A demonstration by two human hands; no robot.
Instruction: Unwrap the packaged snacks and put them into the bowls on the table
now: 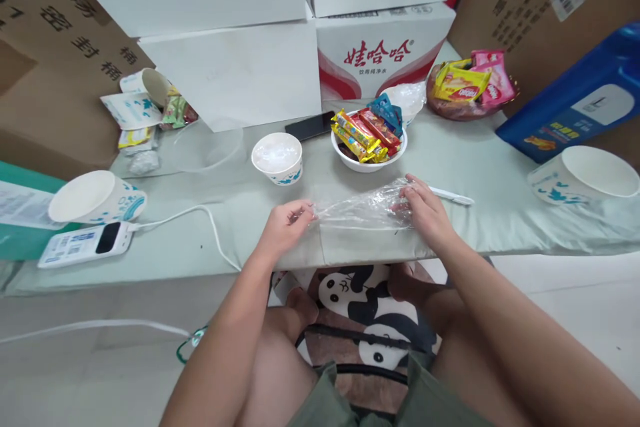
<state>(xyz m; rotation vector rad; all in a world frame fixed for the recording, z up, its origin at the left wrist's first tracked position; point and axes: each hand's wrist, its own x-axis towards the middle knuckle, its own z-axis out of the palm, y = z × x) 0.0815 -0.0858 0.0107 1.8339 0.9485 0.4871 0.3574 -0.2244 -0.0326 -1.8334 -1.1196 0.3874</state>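
Observation:
A clear plastic bag [363, 208] is stretched sideways between my hands, just above the table's front edge. My left hand [287, 227] pinches its left end. At the other end, my right hand [425, 213] has its fingers curled on the crinkled film. A paper cup [278, 163] with clear plastic in it stands beyond my left hand. Behind the bag sits a white bowl [370, 165] filled with wrapped snacks [367, 135]. A white pen-like stick [451, 196] lies beside my right hand.
A dark phone [310, 126] lies behind the cup. Paper buckets [90, 197] stand at both sides, near a white power bank [85, 245] with a cable. A blue bottle [575, 97] leans at right; cartons [385, 53] line the back. A snack basket [467, 103] stands rear right.

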